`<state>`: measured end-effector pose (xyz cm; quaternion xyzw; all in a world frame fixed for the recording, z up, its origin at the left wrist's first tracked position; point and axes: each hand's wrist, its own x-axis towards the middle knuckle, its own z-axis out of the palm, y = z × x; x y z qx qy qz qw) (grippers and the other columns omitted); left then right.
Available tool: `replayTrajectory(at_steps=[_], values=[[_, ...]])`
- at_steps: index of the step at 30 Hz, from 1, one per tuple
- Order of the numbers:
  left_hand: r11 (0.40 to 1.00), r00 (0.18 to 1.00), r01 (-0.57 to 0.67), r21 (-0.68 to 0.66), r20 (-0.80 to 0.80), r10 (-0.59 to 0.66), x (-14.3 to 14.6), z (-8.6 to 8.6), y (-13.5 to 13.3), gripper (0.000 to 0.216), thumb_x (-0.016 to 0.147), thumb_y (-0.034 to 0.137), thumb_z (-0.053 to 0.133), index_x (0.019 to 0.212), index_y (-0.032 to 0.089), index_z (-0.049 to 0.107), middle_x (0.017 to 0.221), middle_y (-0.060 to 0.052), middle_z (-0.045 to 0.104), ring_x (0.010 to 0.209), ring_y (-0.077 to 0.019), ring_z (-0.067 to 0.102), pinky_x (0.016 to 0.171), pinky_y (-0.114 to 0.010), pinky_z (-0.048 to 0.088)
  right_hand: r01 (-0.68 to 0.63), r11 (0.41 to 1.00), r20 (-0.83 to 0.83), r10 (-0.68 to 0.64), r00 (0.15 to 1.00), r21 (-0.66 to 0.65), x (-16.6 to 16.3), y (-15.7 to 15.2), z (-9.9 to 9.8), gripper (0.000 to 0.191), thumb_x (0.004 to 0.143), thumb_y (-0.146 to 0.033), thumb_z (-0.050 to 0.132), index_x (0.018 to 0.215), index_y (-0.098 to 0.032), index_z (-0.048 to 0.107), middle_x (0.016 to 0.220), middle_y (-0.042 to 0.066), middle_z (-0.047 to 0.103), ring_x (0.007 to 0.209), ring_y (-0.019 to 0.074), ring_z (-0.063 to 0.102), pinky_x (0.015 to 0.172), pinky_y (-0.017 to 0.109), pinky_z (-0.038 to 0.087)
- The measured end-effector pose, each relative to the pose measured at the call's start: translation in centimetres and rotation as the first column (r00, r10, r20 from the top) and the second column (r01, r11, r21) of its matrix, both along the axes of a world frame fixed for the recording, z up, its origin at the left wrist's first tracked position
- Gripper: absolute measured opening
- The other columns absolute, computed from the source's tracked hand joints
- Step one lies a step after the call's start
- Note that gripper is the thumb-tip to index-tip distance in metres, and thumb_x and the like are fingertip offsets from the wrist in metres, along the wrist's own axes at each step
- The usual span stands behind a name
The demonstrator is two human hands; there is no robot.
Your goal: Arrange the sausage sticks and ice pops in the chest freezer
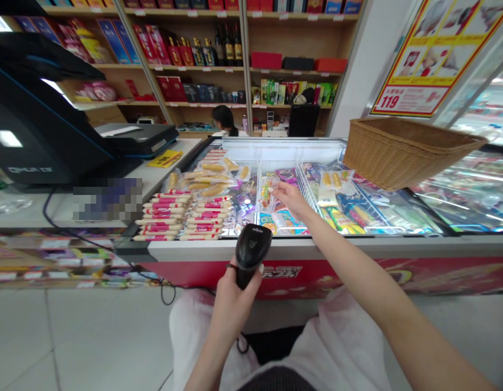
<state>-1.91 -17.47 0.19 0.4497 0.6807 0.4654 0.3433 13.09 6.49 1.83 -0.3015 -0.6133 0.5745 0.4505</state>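
Head view: the left hand [235, 298] grips a black scanner [253, 250] before the freezer's front edge [186, 251]; the right hand [291, 200] pinches a clear packet [265, 202] around mid-freezer. Sausages [164, 217] (pink-banded, in rows) lie near its left edge.

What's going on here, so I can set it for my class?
A person at an open freezer holds a black scanner in the left hand, in front of the near edge. The right hand reaches in and touches a clear packet; whether it is lifted is hard to tell. Red-wrapped sticks lie stacked to the left, and a wicker basket sits at the right.
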Motion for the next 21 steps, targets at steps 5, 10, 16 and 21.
replayTrajectory(at_steps=[5, 10, 16, 21], values=[[1.0, 1.0, 0.002, -0.011, -0.024, -0.002, 0.0, 0.1, 0.2, 0.049, 0.082, 0.055, 0.068, 0.108, 0.013, 0.067, 0.055, 0.001, 0.063, 0.051, -0.0197, 0.059, 0.057, -0.029, 0.047, -0.008, 1.0, -0.006, 0.008, 1.0, -0.005, 0.1, 0.0, 0.1, 0.041, 0.076, -0.049, 0.08, 0.107, -0.025, 0.07, 0.08, 0.0, 0.072, 0.068, 0.0189, 0.07, 0.047, 0.028, 0.059], [1.0, 1.0, -0.011, -0.009, -0.015, 0.011, 0.1, 0.1, 0.2, 0.049, 0.082, 0.055, 0.067, 0.108, 0.013, 0.067, 0.056, 0.0, 0.064, 0.051, -0.0195, 0.059, 0.055, -0.028, 0.046, 0.003, 1.0, 0.002, -0.003, 1.0, -0.016, 0.2, -0.1, 0.3, 0.042, 0.075, -0.051, 0.08, 0.107, -0.025, 0.07, 0.076, 0.0, 0.072, 0.066, 0.0201, 0.069, 0.048, 0.03, 0.06], [0.999, 0.999, -0.029, 0.016, -0.024, 0.03, 0.1, 0.0, 0.1, 0.046, 0.079, 0.055, 0.069, 0.101, 0.014, 0.068, 0.057, -0.002, 0.065, 0.055, -0.0215, 0.063, 0.054, -0.029, 0.047, 0.041, 0.998, 0.025, -0.042, 0.999, 0.052, -0.2, 0.2, -0.1, 0.04, 0.074, -0.051, 0.078, 0.104, -0.025, 0.069, 0.081, 0.002, 0.072, 0.073, 0.0228, 0.07, 0.057, 0.036, 0.06], [1.0, 1.0, -0.001, 0.002, -0.012, 0.001, -0.2, 0.0, -0.3, 0.047, 0.079, 0.055, 0.07, 0.103, 0.014, 0.068, 0.054, 0.0, 0.063, 0.053, -0.022, 0.062, 0.055, -0.03, 0.048, 0.307, 0.826, 0.08, -0.387, 0.919, 0.472, 1.6, 0.7, 0.5, 0.025, 0.074, -0.036, 0.071, 0.094, -0.024, 0.063, 0.098, 0.003, 0.072, 0.098, 0.0252, 0.069, 0.091, 0.041, 0.055]])
